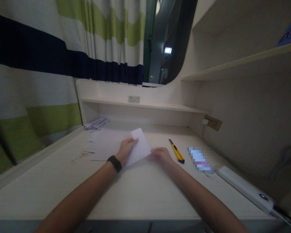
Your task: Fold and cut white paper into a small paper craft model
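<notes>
Head view shows both my hands meeting at a white paper (140,147) in the middle of the desk (140,194). My left hand (126,149), with a black band (114,163) on its wrist, has its fingers clamped on the paper's left edge, thumb on top. My right hand (161,156) lies at the paper's near right corner, fingers curled together and touching it; I cannot tell if they pinch it or only press. The paper tilts, its far corner raised off the desk.

Just right of my right hand lies a yellow knife (176,151), apart from it. Farther right sits a blurred packet (200,159), then a long white bar (244,187) near the desk's right edge. Far left on the desk lie paper scraps (97,124), with small strips (81,156) nearer. A small box (134,99) stands on the shelf (160,105) beyond, under a striped curtain (50,64).
</notes>
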Action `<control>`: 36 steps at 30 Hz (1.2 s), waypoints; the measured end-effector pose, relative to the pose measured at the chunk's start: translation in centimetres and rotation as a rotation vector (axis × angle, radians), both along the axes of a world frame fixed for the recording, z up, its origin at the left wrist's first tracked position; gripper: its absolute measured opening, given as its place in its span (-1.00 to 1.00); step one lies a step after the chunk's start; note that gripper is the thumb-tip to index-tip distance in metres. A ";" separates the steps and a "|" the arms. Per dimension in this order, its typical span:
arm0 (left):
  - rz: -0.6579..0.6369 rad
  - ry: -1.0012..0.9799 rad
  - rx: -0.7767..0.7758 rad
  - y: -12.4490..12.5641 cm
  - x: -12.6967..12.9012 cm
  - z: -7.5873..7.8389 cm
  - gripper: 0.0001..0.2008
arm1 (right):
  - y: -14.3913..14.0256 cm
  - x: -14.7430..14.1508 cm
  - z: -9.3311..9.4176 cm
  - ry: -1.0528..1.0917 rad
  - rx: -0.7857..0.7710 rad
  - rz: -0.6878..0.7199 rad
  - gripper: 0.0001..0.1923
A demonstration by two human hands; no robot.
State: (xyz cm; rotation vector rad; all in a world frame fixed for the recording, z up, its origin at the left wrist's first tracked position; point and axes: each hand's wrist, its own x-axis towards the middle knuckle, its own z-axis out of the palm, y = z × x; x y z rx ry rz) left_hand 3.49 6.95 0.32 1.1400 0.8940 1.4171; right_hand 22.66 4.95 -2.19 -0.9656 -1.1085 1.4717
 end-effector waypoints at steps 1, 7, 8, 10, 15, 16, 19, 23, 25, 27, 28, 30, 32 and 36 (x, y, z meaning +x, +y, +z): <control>-0.001 -0.002 0.003 0.1 -0.1 -0.1 -0.71 | 0.1 0.0 -0.1 0.002 0.001 0.001 -0.88; 0.020 -0.008 0.004 0.4 -0.4 0.0 -0.71 | -0.4 -0.1 0.5 0.038 0.050 0.021 -0.87; 0.017 -0.011 -0.002 0.3 -0.4 0.1 -0.72 | -0.6 -0.1 0.7 0.043 0.051 0.021 -0.87; 0.001 -0.023 -0.014 0.1 -0.4 0.4 -0.72 | -0.8 -0.3 1.1 0.057 0.057 0.016 -0.85; -0.035 -0.066 -0.030 -0.3 -0.4 0.9 -0.73 | -1.1 -0.5 1.6 0.078 0.080 0.007 -0.79; -0.037 -0.074 -0.036 -0.3 -0.4 0.9 -0.73 | -1.2 -0.5 1.7 0.079 0.088 0.014 -0.77; -0.053 -0.086 -0.045 -0.1 -0.5 0.8 -0.71 | -1.3 -0.5 1.8 0.079 0.099 0.050 -0.75; -0.042 -0.083 -0.026 0.1 -0.7 0.6 -0.71 | -1.3 -0.1 1.9 0.103 0.106 0.095 -0.76; -0.012 -0.072 -0.017 0.1 -0.8 0.7 -0.72 | -1.0 0.1 1.9 0.110 0.105 0.094 -0.77; -0.007 -0.039 -0.014 -0.1 -0.9 0.9 -0.73 | -0.8 0.3 1.8 0.087 0.089 0.062 -0.77; -0.025 -0.014 -0.019 -0.2 -0.8 1.0 -0.74 | -0.6 0.4 1.7 0.067 0.081 0.037 -0.76; -0.102 0.055 -0.042 -0.6 -0.6 1.2 -0.73 | -0.4 0.4 1.5 0.018 0.070 -0.003 -0.72; -0.180 0.134 -0.044 -0.9 -0.3 1.2 -0.73 | -0.3 0.3 1.1 -0.030 0.069 -0.015 -0.71; -0.218 0.252 -0.008 -1.2 0.1 1.0 -0.73 | -0.3 0.1 0.6 -0.112 0.093 0.011 -0.72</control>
